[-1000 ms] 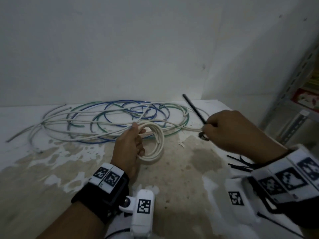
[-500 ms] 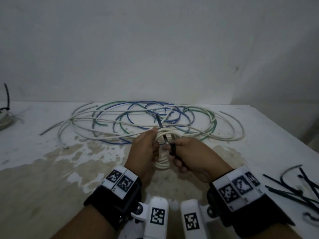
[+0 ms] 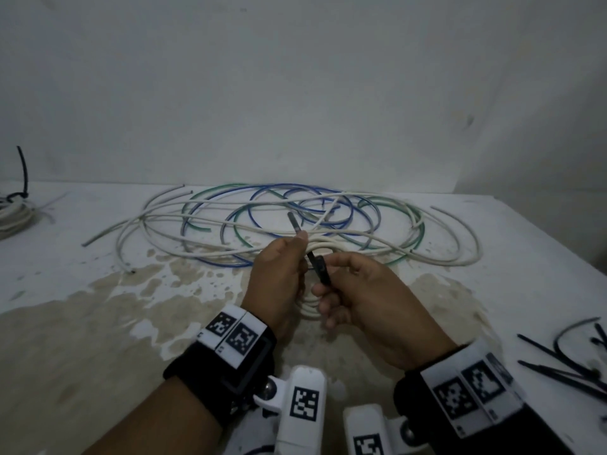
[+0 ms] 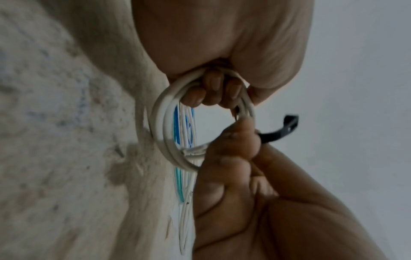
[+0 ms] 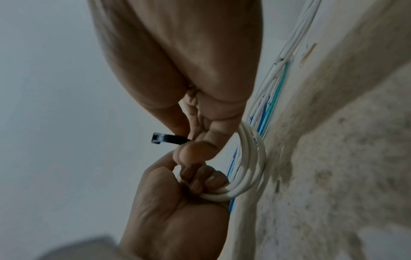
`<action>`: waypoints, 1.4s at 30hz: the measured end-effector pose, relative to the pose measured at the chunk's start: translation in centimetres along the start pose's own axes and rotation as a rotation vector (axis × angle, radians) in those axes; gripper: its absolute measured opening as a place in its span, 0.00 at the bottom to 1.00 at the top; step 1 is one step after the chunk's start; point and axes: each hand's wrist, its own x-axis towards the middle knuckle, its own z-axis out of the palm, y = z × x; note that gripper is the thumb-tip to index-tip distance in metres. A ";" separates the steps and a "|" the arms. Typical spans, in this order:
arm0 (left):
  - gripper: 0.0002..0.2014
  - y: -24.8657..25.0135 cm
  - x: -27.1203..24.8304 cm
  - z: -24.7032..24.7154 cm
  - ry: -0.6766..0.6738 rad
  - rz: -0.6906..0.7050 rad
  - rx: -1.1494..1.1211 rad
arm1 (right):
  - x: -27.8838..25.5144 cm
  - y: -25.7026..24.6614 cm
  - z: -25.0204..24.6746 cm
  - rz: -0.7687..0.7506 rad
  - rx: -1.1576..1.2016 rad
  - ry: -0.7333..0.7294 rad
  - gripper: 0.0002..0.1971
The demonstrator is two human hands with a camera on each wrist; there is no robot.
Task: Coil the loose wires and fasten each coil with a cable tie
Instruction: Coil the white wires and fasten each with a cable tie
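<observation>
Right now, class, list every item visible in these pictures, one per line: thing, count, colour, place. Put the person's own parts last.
Small coil of white wire: one, white, held between both hands above the table.
Black plastic cable tie: one, black, at the coil, between the hands.
Loose wires: several, white, blue and green, tangled along the wall.
Tied white coil: one, white with a black tie, far left edge.
Spare black cable ties: several, black, right edge of the table.
Stained white table: one, white with brown patches.
Left hand: one, grips the coil.
Right hand: one, pinches the tie's head end.
</observation>
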 end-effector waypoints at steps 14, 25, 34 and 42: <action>0.08 0.3 -0.3 0.6 -0.060 0.245 0.293 | -0.2 0.4 -0.8 -0.260 -0.135 -0.008 0.07; 0.11 0.6 -0.7 0.5 -0.069 0.249 0.267 | -0.7 0.3 -0.7 -0.325 -0.303 0.038 0.06; 0.06 0.6 -0.5 0.6 -0.050 0.216 0.238 | -0.6 0.2 -0.9 -0.473 -0.416 0.143 0.08; 0.08 0.2 -0.5 0.9 0.026 0.289 0.338 | -0.3 0.1 -1.0 -0.495 -0.307 0.249 0.13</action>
